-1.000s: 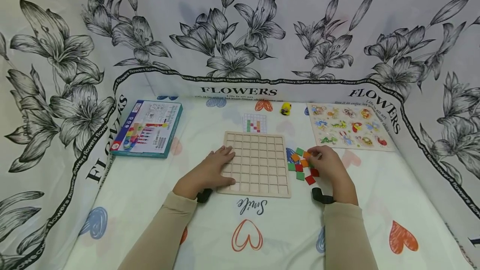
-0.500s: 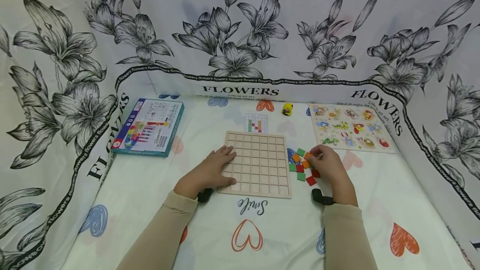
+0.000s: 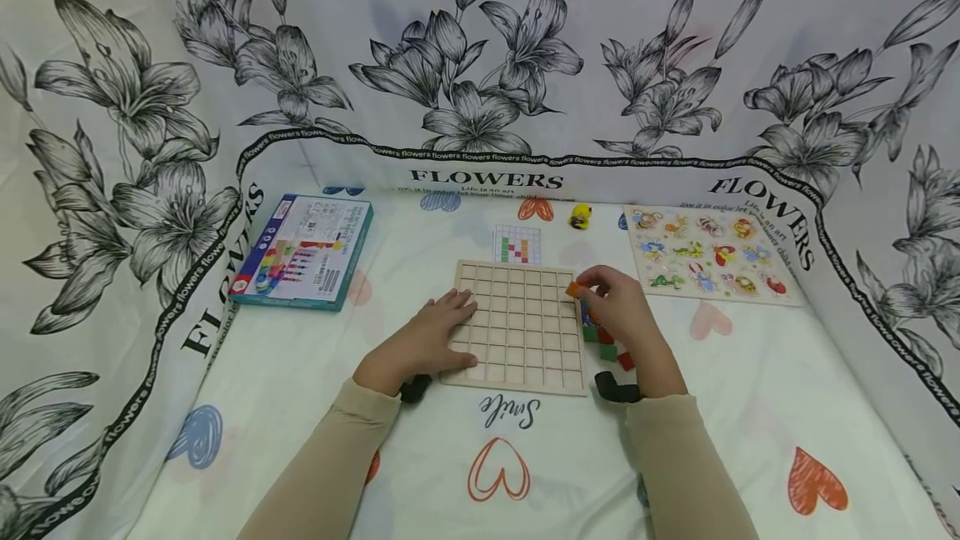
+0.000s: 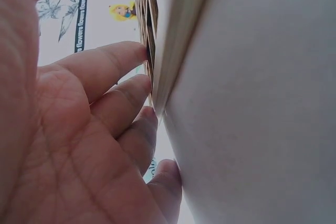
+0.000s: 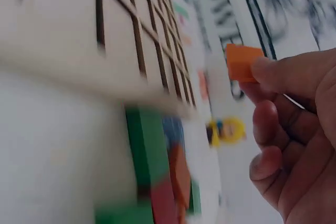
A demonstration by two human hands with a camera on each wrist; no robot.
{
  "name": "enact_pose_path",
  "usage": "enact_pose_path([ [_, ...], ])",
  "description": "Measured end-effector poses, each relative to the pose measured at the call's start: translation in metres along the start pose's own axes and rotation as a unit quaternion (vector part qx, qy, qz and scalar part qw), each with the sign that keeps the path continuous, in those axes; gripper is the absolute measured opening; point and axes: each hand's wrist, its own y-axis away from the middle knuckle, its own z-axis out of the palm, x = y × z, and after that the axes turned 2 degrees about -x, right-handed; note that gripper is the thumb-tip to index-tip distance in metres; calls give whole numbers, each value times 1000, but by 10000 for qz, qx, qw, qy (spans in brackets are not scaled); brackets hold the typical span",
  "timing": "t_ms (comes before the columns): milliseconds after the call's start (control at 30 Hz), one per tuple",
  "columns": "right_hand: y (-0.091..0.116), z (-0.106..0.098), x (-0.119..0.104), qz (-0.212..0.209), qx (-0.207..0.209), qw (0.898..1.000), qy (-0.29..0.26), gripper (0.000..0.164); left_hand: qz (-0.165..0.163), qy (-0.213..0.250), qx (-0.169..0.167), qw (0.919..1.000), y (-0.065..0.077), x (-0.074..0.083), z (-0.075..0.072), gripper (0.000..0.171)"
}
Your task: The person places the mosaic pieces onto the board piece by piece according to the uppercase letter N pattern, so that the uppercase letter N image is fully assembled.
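Note:
A square wooden grid board (image 3: pixel 517 327) lies flat in the middle of the table. My left hand (image 3: pixel 423 336) rests along its left edge, fingers spread and fairly straight, fingertips touching the frame. Between thumb and fingertips my right hand (image 3: pixel 618 307) pinches an orange square tile (image 5: pixel 242 62), held up near the board's upper right edge. Under that hand lies a loose pile of green tiles (image 3: pixel 607 352), red tiles (image 3: pixel 626 361) and orange ones, partly hidden by it. Behind the board a small pattern card (image 3: pixel 517 244) shows coloured squares on a grid.
A flat boxed toy set (image 3: pixel 303 252) lies at the left. A wooden puzzle board with cartoon insects (image 3: pixel 708 255) lies at the right back. Near the back edge stands a small yellow figurine (image 3: pixel 580 217). Flower-printed cloth rises behind the table.
My right hand has lifted the orange tile off the pile and carried it left to the board's upper right edge. The left hand stays in place; the head view shifts slightly.

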Motion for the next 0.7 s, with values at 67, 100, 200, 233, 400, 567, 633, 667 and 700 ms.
enact_pose_path([
  [67,-8,11,-13,-302,-310,9990,104,15,-18,23,2,10000,1,1,-1,95],
  [100,-12,16,-18,-393,-441,9982,137,15,-19,27,5,10000,1,1,-1,95],
  [200,-21,29,-27,-509,-718,9959,220,13,-6,47,11,10000,1,0,-1,95],
  [233,-22,32,-27,-500,-791,9953,258,13,7,54,15,10000,1,0,0,95],
  [400,-24,42,-24,-365,-990,9938,353,12,21,33,-10,10000,0,0,2,95],
  [567,-20,43,-26,-371,-1058,9931,351,10,-21,-1,-27,10000,1,3,-1,95],
  [633,-18,43,-28,-342,-1094,9928,340,9,-27,-37,-29,10000,1,3,-2,95],
  [667,-18,43,-29,-329,-1103,9928,337,9,-26,-38,-27,10000,2,3,-2,95],
  [700,-18,44,-29,-323,-1110,9927,350,9,-22,-50,-24,10000,2,2,-2,95],
])
